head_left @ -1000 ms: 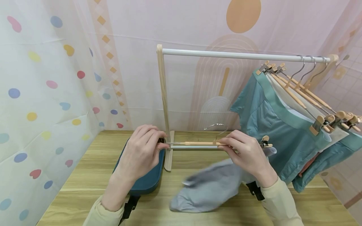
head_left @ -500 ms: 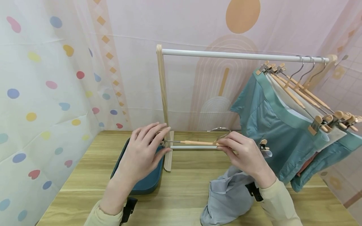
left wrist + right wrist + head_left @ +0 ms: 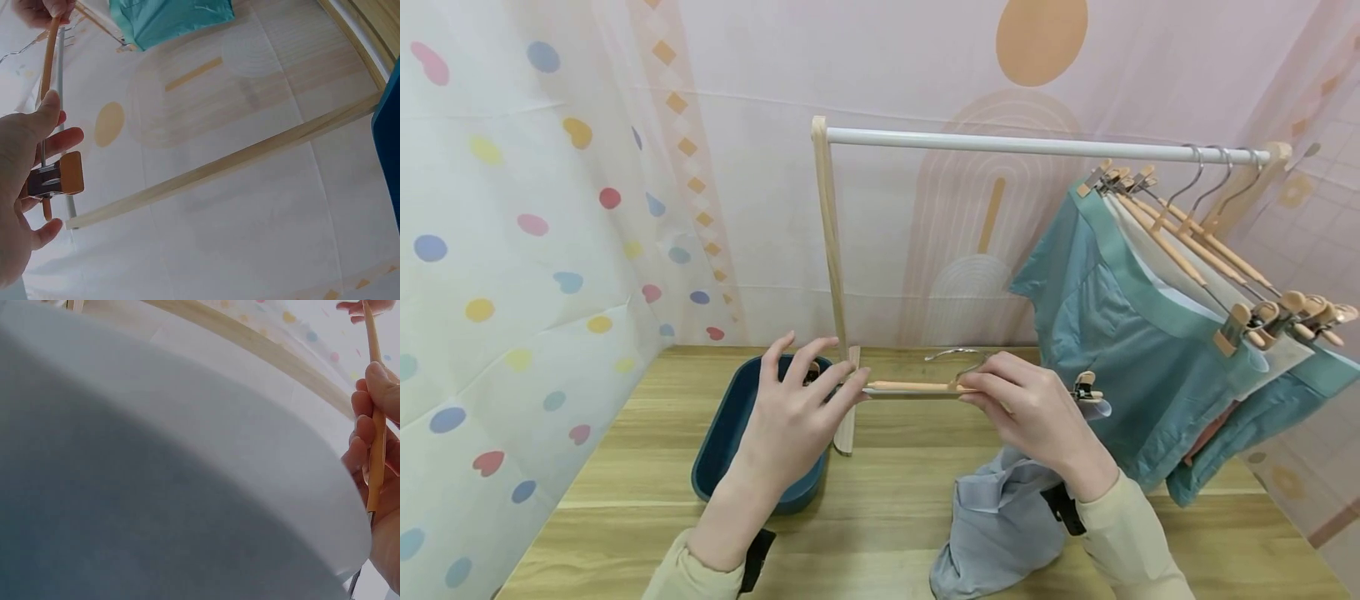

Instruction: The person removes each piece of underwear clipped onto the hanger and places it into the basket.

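My right hand (image 3: 1037, 412) pinches the middle of a wooden clip hanger (image 3: 917, 386), also seen in the right wrist view, where fingers curl round its bar (image 3: 377, 456). My left hand (image 3: 797, 408) is at the hanger's left end, fingers spread. In the left wrist view its thumb lies against the hanger, beside a clip (image 3: 56, 174) that holds no cloth. A grey garment (image 3: 1000, 525) hangs below my right forearm onto the table, near the right-end clip (image 3: 1084, 386). Pale grey cloth (image 3: 187, 456) fills much of the right wrist view.
A rack with a white rail (image 3: 1000, 143) stands behind my hands. Teal shorts (image 3: 1120, 333) and other garments hang from hangers at its right side. A dark blue bin (image 3: 703, 475) sits at the left, partly under my left hand, on the wooden table (image 3: 625, 500).
The grey garment swung right and settled below my right hand. My left fingers spread and moved slightly right, uncovering more of the bin. The hanger and right hand shifted slightly left.
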Tool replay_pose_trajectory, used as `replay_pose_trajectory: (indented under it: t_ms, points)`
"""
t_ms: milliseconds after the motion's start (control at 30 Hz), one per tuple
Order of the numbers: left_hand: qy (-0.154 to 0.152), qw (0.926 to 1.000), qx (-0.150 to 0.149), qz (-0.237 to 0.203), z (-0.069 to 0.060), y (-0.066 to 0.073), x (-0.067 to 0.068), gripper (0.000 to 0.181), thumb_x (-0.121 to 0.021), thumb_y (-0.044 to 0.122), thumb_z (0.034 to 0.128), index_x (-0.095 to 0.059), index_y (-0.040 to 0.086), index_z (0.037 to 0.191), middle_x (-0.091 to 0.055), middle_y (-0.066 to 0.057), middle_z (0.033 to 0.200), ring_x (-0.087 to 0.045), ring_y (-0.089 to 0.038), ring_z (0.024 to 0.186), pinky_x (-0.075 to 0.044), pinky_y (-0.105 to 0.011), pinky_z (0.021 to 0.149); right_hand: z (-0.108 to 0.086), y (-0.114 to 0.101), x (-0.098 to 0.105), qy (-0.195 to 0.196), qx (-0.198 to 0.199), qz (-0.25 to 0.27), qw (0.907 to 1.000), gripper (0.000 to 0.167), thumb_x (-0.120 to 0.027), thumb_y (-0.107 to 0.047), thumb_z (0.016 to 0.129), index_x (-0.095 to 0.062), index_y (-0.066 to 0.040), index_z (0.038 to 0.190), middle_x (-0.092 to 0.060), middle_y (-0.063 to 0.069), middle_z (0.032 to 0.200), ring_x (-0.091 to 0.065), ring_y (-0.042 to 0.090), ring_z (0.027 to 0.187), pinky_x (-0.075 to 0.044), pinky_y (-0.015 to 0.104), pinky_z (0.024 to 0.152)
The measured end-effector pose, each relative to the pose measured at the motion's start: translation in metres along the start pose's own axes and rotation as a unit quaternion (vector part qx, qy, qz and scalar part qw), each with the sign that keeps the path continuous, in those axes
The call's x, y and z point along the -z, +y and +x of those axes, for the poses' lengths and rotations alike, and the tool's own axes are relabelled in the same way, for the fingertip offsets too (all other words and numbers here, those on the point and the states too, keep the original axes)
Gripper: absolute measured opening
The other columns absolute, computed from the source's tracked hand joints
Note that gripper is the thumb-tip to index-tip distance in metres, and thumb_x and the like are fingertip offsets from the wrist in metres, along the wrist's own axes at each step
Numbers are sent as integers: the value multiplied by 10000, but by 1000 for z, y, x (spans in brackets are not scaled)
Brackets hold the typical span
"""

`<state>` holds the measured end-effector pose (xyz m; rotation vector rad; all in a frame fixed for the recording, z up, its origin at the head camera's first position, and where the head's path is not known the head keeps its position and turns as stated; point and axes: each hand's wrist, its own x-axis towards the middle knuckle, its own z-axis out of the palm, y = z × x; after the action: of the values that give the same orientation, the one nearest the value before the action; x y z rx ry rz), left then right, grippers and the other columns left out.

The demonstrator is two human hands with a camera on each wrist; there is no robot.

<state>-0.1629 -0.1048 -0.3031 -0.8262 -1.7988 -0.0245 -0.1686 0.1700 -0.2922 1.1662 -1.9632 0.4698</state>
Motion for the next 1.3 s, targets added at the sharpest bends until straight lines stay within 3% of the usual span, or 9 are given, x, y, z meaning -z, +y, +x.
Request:
replay_pose_trajectory:
  t_ms: [133,267,400,533,667,800,1000,1133,1300]
  points:
    - [-14,9996,-213,191,-3,0,0,320,-387,129,1028,-706,156,1014,-710,8,838,-601,-257,957,-418,-592,932,0,-1,0,-128,-82,-45,9999,308,-498,-285,971,-703,-68,893,-638,6,819,-601,120,711,-493,229,615]
    - [277,9991,-306,92,-4,1,-2,332,-412,58,1008,-730,154,1012,-718,25,801,-607,-219,857,-451,-552,904,0,-1,-2,-119,-46,-142,9998,315,-487,-299,973,-701,-85,884,-620,-6,796,-580,105,687,-472,221,583]
    - [788,9961,-60,-387,-5,3,-6,274,-491,86,982,-757,138,942,-712,18,721,-600,-206,755,-479,-510,826,1,-1,-4,-7,130,-292,9995,215,-576,-253,944,-700,-97,863,-583,-18,753,-535,86,630,-422,192,525]
    - [1045,9922,223,-647,-5,5,-8,242,-535,111,961,-765,135,890,-692,14,664,-593,-205,723,-476,-489,775,1,-3,-5,-77,138,-435,9989,49,-719,-157,837,-701,-115,853,-563,-29,726,-502,76,604,-387,179,499]
    - [1044,9910,398,-738,-6,6,-8,255,-532,117,957,-767,136,860,-685,8,639,-602,-208,723,-469,-479,754,1,-7,-2,-274,-2,-604,9978,84,-712,-169,845,-702,-121,913,-623,-32,775,-543,88,640,-422,196,524]
    - [978,9910,546,-740,-8,5,-8,271,-527,134,960,-768,130,835,-683,-1,627,-605,-211,716,-464,-479,741,1,-11,10,-463,-110,-928,9945,185,-571,-242,956,-695,-105,966,-663,1,867,-598,139,748,-491,251,619]
    - [830,9913,690,-748,-13,-2,-6,268,-521,121,943,-763,115,828,-668,1,615,-598,-227,716,-446,-499,738,-4,-5,38,-591,-349,-1278,9894,397,-400,-339,1007,-687,-64,998,-655,82,1001,-605,247,945,-503,374,800]
    - [789,9902,761,-867,-17,-7,-6,212,-562,113,908,-763,113,841,-667,-3,612,-592,-239,726,-434,-511,744,-11,5,50,-735,-534,-1285,9875,489,-370,-422,995,-673,-46,1072,-645,108,1072,-606,268,962,-498,407,783]
    - [865,9875,844,-1014,-20,-12,-5,263,-533,153,947,-768,116,834,-662,-3,600,-587,-238,726,-418,-510,755,-16,15,54,-884,-596,-1298,9858,523,-359,-444,991,-663,-31,1093,-655,98,1067,-623,250,900,-500,394,709]
